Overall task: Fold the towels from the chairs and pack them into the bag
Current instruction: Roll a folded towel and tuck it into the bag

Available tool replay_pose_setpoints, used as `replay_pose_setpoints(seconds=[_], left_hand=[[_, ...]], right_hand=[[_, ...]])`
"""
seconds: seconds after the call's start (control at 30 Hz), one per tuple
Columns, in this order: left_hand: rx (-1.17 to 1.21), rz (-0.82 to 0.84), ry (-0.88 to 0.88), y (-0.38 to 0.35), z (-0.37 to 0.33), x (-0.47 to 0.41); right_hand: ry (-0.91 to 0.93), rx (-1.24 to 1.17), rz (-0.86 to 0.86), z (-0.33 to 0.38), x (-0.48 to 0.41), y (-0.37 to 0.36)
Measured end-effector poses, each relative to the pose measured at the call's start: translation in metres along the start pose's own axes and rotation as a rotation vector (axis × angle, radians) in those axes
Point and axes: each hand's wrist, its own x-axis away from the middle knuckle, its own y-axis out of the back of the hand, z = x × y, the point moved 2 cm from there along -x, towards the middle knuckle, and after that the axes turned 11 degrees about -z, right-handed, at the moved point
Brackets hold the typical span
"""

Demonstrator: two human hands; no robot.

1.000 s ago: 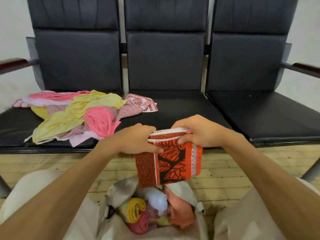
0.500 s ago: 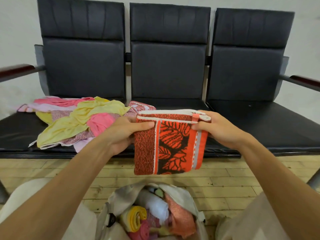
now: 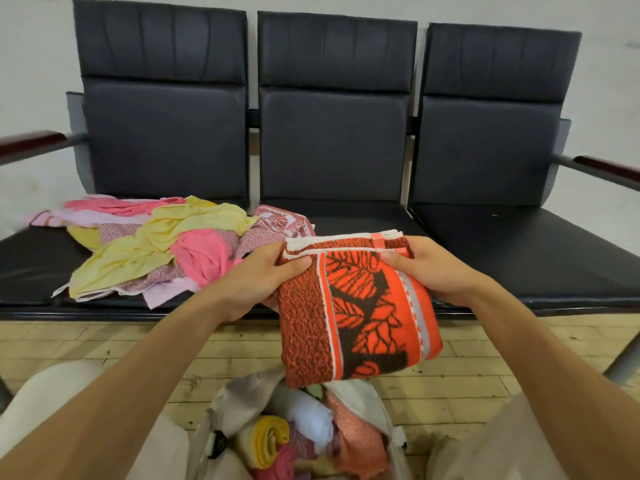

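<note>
Left hand [image 3: 263, 282] and right hand [image 3: 429, 268] gripping the folded orange leaf-print terry towel [image 3: 356, 313], and I reckon the crammed beige cloth bag [image 3: 242, 398] at six o'clock could undo it.

Beige fabric bag [image 3: 242, 393]: base cut off at lower edge, far rim behind folded orange leaf-print towel [image 3: 356, 313] | left hand [image 3: 256, 282], right hand [image 3: 433, 268]: fingers hidden under towel | heaped pink and yellow towels [image 3: 156, 251]: lower layers covered | dark wooden armrest [image 3: 31, 142]: cut by left edge.
</note>
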Motion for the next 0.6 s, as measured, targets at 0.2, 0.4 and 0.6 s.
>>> replay_pose_setpoints(seconds=[0.2,0.4,0.6], left_hand=[[0.334,0.060,0.103,0.0068,-0.0042,-0.0038],[0.577,0.091,0.159,0.0057,-0.0065,-0.0024],[0.654,0.158,0.140,0.0055,-0.0059,-0.0045]], right_hand=[[-0.121,-0.343,0.049,0.0043,0.0036,0.0105],[-0.144,-0.465,0.017,0.0047,0.0024,0.0077],[-0.183,-0.506,-0.024,0.0078,0.0020,0.0062]])
